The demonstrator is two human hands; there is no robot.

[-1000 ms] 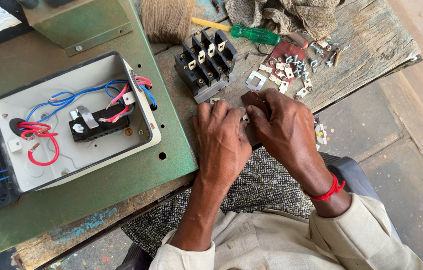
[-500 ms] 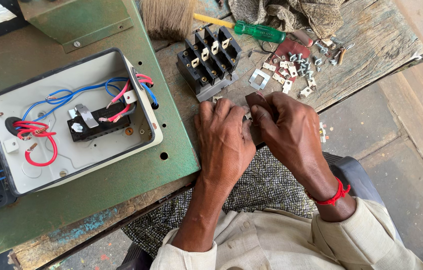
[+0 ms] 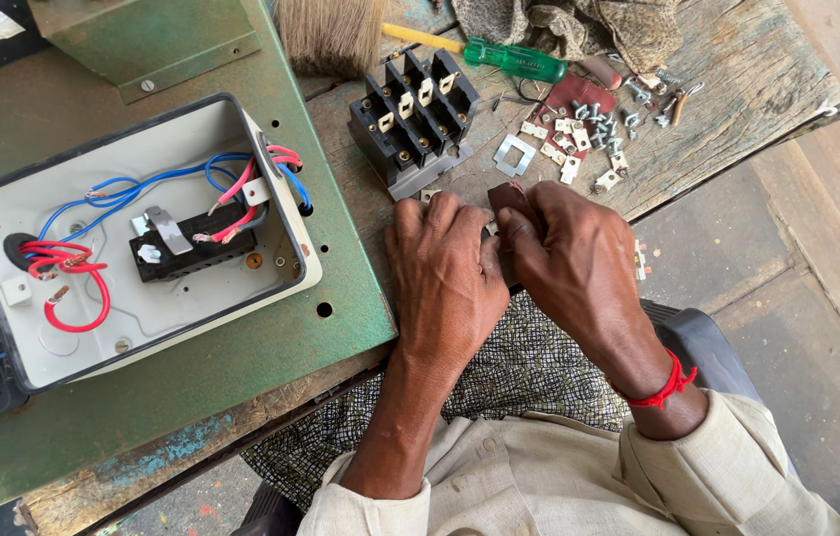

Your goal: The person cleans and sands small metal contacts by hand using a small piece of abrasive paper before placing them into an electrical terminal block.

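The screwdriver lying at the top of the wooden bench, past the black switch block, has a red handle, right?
Not quite. The head view shows the screwdriver with a green handle and a yellow part at its other end, not a red handle. It does lie at the top of the wooden bench, past the black switch block.

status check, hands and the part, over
Both hands, left hand and right hand, together at bench edge, small part hidden between them. Black terminal block just beyond, untouched.
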